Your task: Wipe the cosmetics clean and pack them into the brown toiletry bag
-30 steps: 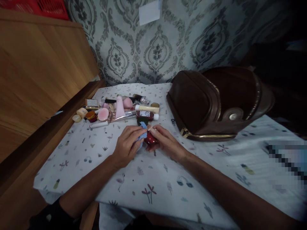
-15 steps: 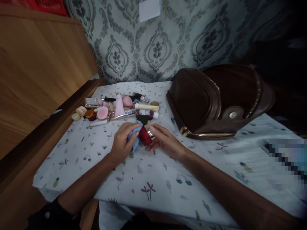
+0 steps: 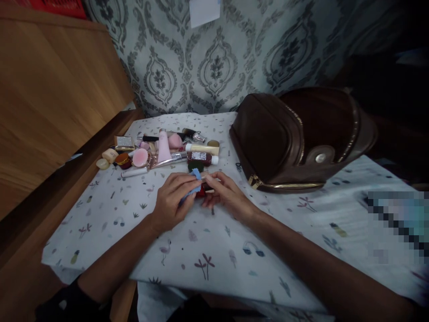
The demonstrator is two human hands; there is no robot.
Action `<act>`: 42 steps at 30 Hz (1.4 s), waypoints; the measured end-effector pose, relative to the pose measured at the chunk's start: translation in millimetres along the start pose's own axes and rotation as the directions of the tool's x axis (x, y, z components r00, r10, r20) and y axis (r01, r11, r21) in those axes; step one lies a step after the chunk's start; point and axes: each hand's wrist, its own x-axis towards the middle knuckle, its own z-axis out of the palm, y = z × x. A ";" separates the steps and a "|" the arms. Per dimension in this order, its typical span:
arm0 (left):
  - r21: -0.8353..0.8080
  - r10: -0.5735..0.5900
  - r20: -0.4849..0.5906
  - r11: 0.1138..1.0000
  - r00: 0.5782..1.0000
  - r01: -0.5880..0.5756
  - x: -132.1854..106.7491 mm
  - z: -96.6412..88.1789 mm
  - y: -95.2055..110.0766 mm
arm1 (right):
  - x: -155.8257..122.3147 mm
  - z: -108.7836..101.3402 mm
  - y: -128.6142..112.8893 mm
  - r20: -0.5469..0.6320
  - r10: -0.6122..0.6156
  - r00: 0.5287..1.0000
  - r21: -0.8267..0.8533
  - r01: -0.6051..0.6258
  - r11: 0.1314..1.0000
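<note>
Cloth [image 3: 196, 175] farther over bottle [image 3: 201, 192], bag [image 3: 275, 141] apart

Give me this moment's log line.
left hand: holds blue cloth against red bottle | right hand: holds bottle | beyond: makeup items | at right: brown bag

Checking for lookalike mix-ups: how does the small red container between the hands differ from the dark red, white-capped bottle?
Support: the small red container is held between the left hand and right hand; the dark red, white-capped bottle lies on the white printed tablecloth.
Visibility: the container is mostly hidden by fingers and a blue cloth; the bottle shows its pale label.
Colour: the container's visible patch is brighter red than the bottle.
Shared: both reddish.
</note>
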 end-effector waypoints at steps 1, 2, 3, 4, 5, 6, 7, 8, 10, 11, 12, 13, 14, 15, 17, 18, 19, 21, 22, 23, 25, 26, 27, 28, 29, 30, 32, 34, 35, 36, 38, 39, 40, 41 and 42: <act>0.013 0.015 0.012 1.000 1.000 -0.015 -0.5 0.1 0.2 | -0.1 0.0 -0.2 -0.008 0.004 1.000 0.020 -0.004 1.000; 0.030 0.033 0.022 0.999 0.999 -0.033 -1.3 0.4 0.2 | -0.3 -0.1 -0.6 -0.010 0.008 1.000 0.045 -0.008 0.999; 0.051 0.052 0.031 0.997 0.998 -0.053 -2.2 0.8 0.1 | -0.5 -0.3 -1.0 -0.009 0.013 1.000 0.071 -0.012 0.997; 0.076 0.076 0.038 0.994 0.996 -0.078 -3.2 1.4 -0.1 | -0.7 -0.6 -1.4 -0.007 0.017 1.000 0.097 -0.017 0.995; 0.102 0.103 0.042 0.989 0.994 -0.107 -4.2 2.1 -0.2 | -0.7 -1.0 -1.8 -0.003 0.024 1.000 0.118 -0.024 0.993; 0.128 0.132 0.044 0.982 0.990 -0.136 -5.1 2.9 -0.4 | -0.6 -1.5 -2.2 0.003 0.033 0.999 0.135 -0.033 0.990; 0.150 0.161 0.047 0.975 0.986 -0.166 -5.7 3.8 -0.4 | -0.3 -2.1 -2.5 0.007 0.038 0.999 0.152 -0.039 0.988; 0.167 0.189 0.050 0.967 0.981 -0.194 -6.1 4.6 -0.3 | 0.1 -2.6 -2.8 0.011 0.042 0.999 0.169 -0.043 0.985; 0.187 0.230 0.049 0.954 0.972 -0.236 -6.0 5.8 0.2 | 0.9 -3.5 -3.5 0.029 0.044 0.999 0.205 -0.049 0.978; 0.192 0.240 0.046 0.950 0.970 -0.244 -5.8 6.1 0.5 | 1.3 -3.7 -4.0 0.044 0.041 0.998 0.221 -0.050 0.974; 0.194 0.244 0.042 0.949 0.969 -0.247 -5.4 6.2 0.8 | 1.6 -3.8 -4.5 0.060 0.037 0.997 0.236 -0.050 0.971; 0.194 0.244 0.039 0.950 0.969 -0.246 -5.0 6.1 1.0 | 1.6 -3.7 -5.1 0.077 0.036 0.996 0.248 -0.054 0.967; 0.193 0.241 0.040 0.950 0.970 -0.244 -4.7 5.8 1.3 | 1.6 -3.6 -5.6 0.091 0.037 0.995 0.259 -0.060 0.964; 0.194 0.242 0.044 0.950 0.969 -0.246 -4.4 5.5 1.5 | 1.4 -3.4 -6.0 0.097 0.042 0.994 0.272 -0.067 0.960; 0.209 0.258 0.054 0.942 0.965 -0.264 -4.1 4.5 2.1 | 0.8 -3.1 -6.7 0.105 0.066 0.992 0.299 -0.095 0.950; 0.227 0.273 0.059 0.933 0.960 -0.280 -4.1 4.0 2.5 | 0.5 -2.9 -6.9 0.111 0.084 0.990 0.313 -0.116 0.943; 0.250 0.294 0.065 0.920 0.954 -0.301 -4.0 3.5 2.9 | 0.2 -2.8 -7.1 0.121 0.106 0.987 0.326 -0.140 0.935; 0.297 0.340 0.081 0.889 0.937 -0.348 -4.0 2.5 3.9 | -0.3 -2.1 -7.4 0.153 0.151 0.977 0.346 -0.196 0.917; 0.317 0.361 0.093 0.873 0.928 -0.371 -4.0 2.1 4.4 | -0.6 -1.5 -7.7 0.174 0.177 0.969 0.354 -0.229 0.907; 0.337 0.378 0.100 0.857 0.920 -0.389 -4.0 1.7 4.8 | -0.9 -0.7 -8.1 0.193 0.202 0.960 0.363 -0.261 0.894; 0.370 0.392 0.109 0.837 0.914 -0.403 -4.3 1.1 5.4 | -1.4 1.8 -9.2 0.222 0.251 0.942 0.394 -0.322 0.861; 0.384 0.394 0.111 0.830 0.913 -0.405 -4.6 0.9 5.5 | -1.8 3.2 -9.8 0.229 0.274 0.934 0.420 -0.349 0.838; 0.395 0.395 0.113 0.824 0.912 -0.406 -4.8 0.7 5.6 | -2.2 4.6 -10.4 0.233 0.292 0.928 0.452 -0.369 0.812; 0.400 0.397 0.118 0.820 0.910 -0.409 -5.1 0.7 5.7 | -2.6 5.7 -10.9 0.234 0.302 0.924 0.487 -0.380 0.787; 0.398 0.399 0.121 0.819 0.909 -0.413 -5.3 0.6 5.8 | -3.1 6.5 -11.2 0.237 0.309 0.921 0.517 -0.389 0.763; 0.392 0.399 0.127 0.821 0.908 -0.416 -5.4 0.7 6.0 | -3.7 6.9 -11.2 0.245 0.312 0.918 0.541 -0.397 0.742; 0.368 0.392 0.123 0.835 0.912 -0.409 -5.2 0.9 6.9 | -4.8 6.3 -10.4 0.271 0.310 0.911 0.564 -0.412 0.716; 0.331 0.377 0.085 0.862 0.922 -0.383 -4.3 1.0 8.5 | -5.8 4.9 -9.1 0.296 0.298 0.908 0.569 -0.418 0.708; 0.308 0.361 0.056 0.881 0.931 -0.360 -3.6 1.0 9.4 | -6.1 4.4 -8.5 0.300 0.283 0.911 0.573 -0.409 0.710; 0.280 0.335 0.026 0.902 0.942 -0.328 -2.8 0.8 10.3 | -6.2 4.1 -8.0 0.295 0.261 0.919 0.580 -0.389 0.716; 0.211 0.259 -0.025 0.945 0.965 -0.248 -1.1 0.0 11.2 | -5.9 4.3 -7.3 0.260 0.203 0.944 0.592 -0.322 0.739; 0.174 0.216 -0.037 0.963 0.976 -0.206 -0.3 -0.6 11.1 | -5.5 4.7 -7.1 0.241 0.176 0.954 0.588 -0.288 0.755; 0.139 0.176 -0.045 0.976 0.983 -0.168 0.4 -1.1 10.7 | -5.0 5.0 -6.8 0.223 0.156 0.962 0.577 -0.259 0.775; 0.106 0.142 -0.049 0.985 0.989 -0.136 1.0 -1.6 9.9 | -4.5 5.3 -6.6 0.206 0.143 0.968 0.560 -0.237 0.794; 0.077 0.113 -0.051 0.991 0.992 -0.109 1.4 -1.9 8.8 | -3.9 5.3 -6.3 0.194 0.138 0.971 0.540 -0.223 0.811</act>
